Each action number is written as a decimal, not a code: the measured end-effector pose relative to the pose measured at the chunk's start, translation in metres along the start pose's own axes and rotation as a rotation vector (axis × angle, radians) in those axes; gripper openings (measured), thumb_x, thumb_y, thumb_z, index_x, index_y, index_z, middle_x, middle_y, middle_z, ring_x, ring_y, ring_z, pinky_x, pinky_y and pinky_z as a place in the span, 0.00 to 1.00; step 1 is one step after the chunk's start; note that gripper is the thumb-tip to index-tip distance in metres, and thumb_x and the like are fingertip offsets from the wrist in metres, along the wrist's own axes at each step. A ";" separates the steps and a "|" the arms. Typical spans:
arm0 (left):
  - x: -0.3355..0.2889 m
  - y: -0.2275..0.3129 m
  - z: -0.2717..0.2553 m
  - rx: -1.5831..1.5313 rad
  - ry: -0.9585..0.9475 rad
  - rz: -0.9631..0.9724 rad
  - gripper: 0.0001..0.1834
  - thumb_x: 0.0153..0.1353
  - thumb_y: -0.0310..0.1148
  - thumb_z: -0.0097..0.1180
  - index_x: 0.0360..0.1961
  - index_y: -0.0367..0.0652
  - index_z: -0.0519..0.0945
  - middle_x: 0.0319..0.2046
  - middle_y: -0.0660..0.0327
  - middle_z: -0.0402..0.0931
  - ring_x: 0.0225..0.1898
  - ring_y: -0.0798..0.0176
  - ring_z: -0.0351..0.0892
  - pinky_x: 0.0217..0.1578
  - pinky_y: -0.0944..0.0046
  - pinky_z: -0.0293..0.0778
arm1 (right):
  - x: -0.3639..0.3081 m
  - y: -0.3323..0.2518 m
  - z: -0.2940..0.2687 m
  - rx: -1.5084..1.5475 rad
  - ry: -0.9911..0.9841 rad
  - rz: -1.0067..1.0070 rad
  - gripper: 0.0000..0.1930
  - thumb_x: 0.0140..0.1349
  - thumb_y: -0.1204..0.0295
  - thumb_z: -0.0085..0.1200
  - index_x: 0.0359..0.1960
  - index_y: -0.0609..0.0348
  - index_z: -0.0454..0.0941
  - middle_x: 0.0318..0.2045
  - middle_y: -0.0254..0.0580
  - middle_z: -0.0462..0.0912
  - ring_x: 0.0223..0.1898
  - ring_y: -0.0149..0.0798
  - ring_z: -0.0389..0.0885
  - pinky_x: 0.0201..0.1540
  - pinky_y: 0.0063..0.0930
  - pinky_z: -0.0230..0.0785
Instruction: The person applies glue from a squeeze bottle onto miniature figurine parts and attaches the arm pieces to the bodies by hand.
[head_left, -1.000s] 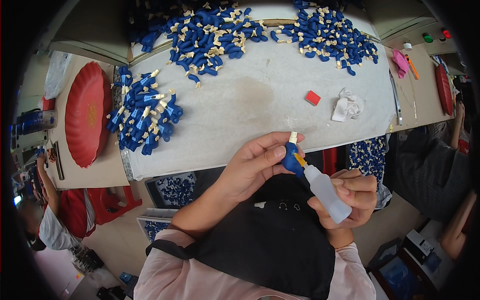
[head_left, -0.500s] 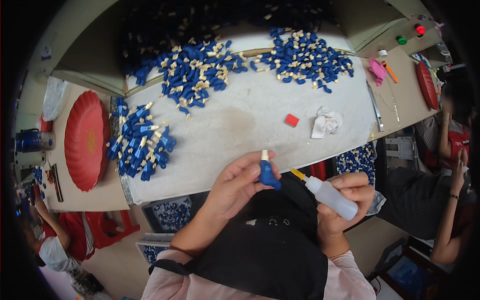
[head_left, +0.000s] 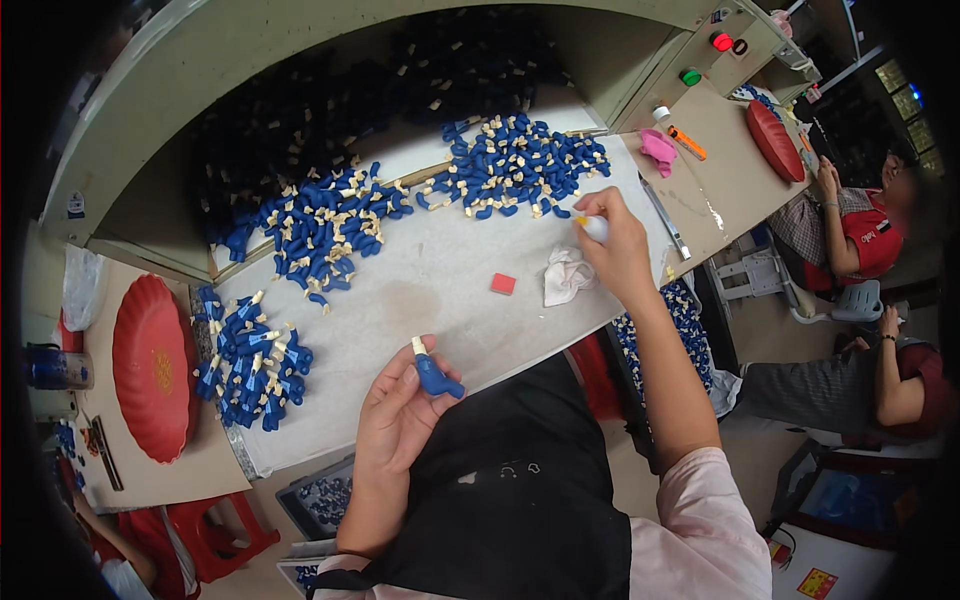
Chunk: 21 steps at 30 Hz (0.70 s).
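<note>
My left hand pinches a small dark-blue moulded piece with a cream tip pointing up, over the table's near edge. Farther right, my right hand is wrapped round a white squeeze bottle with a yellow nozzle; the fingers hide most of it. Below that hand lies a crumpled white tissue, with a small red block to its left. Heaps of small blue and cream parts lie along the back of the white sheet. A cluster of blue pieces with cream tips sits at the left.
A red scalloped tray is at the far left. To the right are a pink cloth, an orange cutter and a metal strip. Below the table edge stands a bin of blue parts. People sit at the right.
My right hand has carried the bottle away from the blue piece, up and over the table beyond the tissue. My left hand still holds the piece. The whole view has turned and shifted.
</note>
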<state>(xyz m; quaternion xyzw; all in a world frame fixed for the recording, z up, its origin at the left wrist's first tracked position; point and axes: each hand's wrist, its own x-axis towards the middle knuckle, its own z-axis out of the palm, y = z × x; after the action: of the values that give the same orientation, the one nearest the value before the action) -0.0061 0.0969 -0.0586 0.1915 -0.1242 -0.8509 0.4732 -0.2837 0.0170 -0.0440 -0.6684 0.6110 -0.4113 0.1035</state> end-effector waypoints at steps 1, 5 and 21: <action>0.004 -0.001 0.001 -0.003 -0.003 -0.012 0.19 0.58 0.28 0.43 0.50 0.34 0.62 0.37 0.52 0.70 0.41 0.55 0.72 0.41 0.58 0.71 | 0.005 0.000 0.001 -0.138 -0.032 0.032 0.12 0.43 0.84 0.50 0.28 0.59 0.61 0.28 0.43 0.74 0.33 0.43 0.76 0.34 0.30 0.68; -0.003 0.000 0.001 0.010 0.013 0.000 0.19 0.58 0.28 0.43 0.50 0.34 0.62 0.37 0.52 0.69 0.40 0.55 0.72 0.40 0.57 0.72 | 0.015 -0.005 0.020 -0.289 -0.116 0.008 0.16 0.38 0.82 0.54 0.30 0.59 0.62 0.28 0.44 0.74 0.33 0.46 0.75 0.36 0.30 0.66; 0.001 -0.005 0.001 0.005 -0.026 -0.061 0.19 0.58 0.29 0.43 0.51 0.35 0.63 0.39 0.52 0.70 0.43 0.57 0.71 0.43 0.59 0.70 | -0.060 -0.087 0.010 0.808 -0.119 0.338 0.06 0.46 0.82 0.55 0.28 0.66 0.76 0.27 0.39 0.75 0.27 0.26 0.72 0.29 0.16 0.64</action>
<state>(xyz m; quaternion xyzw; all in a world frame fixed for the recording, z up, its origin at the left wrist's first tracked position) -0.0109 0.0993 -0.0597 0.1855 -0.1263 -0.8671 0.4447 -0.2083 0.0877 -0.0202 -0.4874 0.4947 -0.5553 0.4575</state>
